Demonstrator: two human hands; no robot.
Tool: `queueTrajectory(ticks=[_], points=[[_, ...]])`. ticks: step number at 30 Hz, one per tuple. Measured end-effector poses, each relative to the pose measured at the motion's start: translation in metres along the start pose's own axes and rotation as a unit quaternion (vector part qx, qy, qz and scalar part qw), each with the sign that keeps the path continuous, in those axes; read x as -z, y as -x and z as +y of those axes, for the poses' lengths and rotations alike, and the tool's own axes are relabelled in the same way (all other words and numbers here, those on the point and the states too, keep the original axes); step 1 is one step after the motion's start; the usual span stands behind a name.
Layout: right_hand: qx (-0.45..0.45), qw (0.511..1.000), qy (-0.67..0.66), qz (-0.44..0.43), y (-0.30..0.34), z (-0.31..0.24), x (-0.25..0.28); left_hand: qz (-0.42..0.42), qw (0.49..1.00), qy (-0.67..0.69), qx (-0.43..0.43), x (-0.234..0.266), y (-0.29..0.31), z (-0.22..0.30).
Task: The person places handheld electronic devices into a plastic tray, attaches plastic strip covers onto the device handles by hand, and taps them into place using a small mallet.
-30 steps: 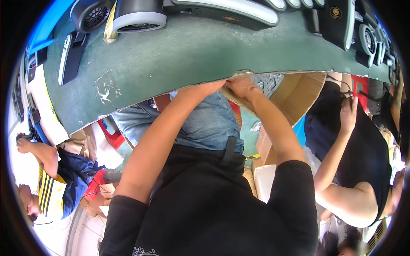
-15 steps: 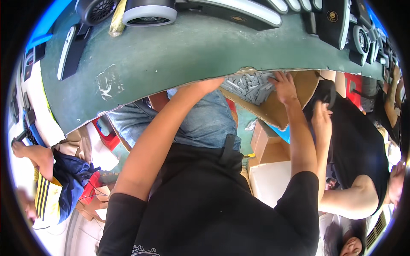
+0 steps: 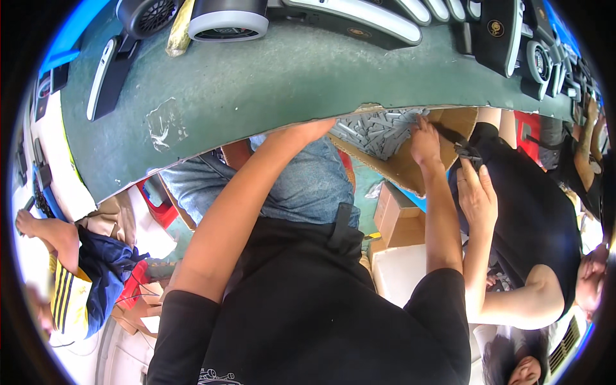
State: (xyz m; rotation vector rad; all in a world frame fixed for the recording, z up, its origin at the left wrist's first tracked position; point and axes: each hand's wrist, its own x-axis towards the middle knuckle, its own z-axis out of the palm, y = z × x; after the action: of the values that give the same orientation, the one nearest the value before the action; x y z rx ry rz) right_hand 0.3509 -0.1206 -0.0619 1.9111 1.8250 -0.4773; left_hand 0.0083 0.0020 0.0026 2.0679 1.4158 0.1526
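Observation:
A cardboard box (image 3: pixel 410 172) full of small grey plastic pieces (image 3: pixel 375 133) sits over my lap, partly under the table edge. My right hand (image 3: pixel 425 142) reaches into its right side, fingers curled together at the grey pieces; what they hold, if anything, cannot be made out. At the box's left corner is my left hand (image 3: pixel 312 130), its fingers hidden beneath the table edge. Close to my right forearm, a co-worker's hand (image 3: pixel 478 196) is raised by a small dark part (image 3: pixel 470 154).
The green table (image 3: pixel 256 83) has a curved front edge above my lap. Black-and-white devices (image 3: pixel 228 22) and long white-topped parts (image 3: pixel 359 16) line its far side. Beside my right leg are cardboard boxes (image 3: pixel 398 215). Co-workers sit at left and right.
My right hand has drawn slightly back and its fingers have curled in. The co-worker's hand has shifted left and lower, toward my forearm. My left hand stays in place.

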Motion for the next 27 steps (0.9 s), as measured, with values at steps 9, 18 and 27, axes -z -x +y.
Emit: queueTrajectory(ticks=[9,18,27], points=[[0.054,0.982,-0.179,-0.017,0.008,-0.019,-0.035,-0.069,0.997,0.006,0.036,0.007,-0.001,0.004],[0.018,0.909,-0.259,-0.327,0.031,-0.051,-0.026,-0.075,0.997,-0.025,-0.002,0.003,0.000,-0.008],[0.029,0.975,-0.190,-0.113,0.012,-0.057,-0.010,0.041,0.997,-0.050,-0.040,-0.008,0.002,-0.013]])
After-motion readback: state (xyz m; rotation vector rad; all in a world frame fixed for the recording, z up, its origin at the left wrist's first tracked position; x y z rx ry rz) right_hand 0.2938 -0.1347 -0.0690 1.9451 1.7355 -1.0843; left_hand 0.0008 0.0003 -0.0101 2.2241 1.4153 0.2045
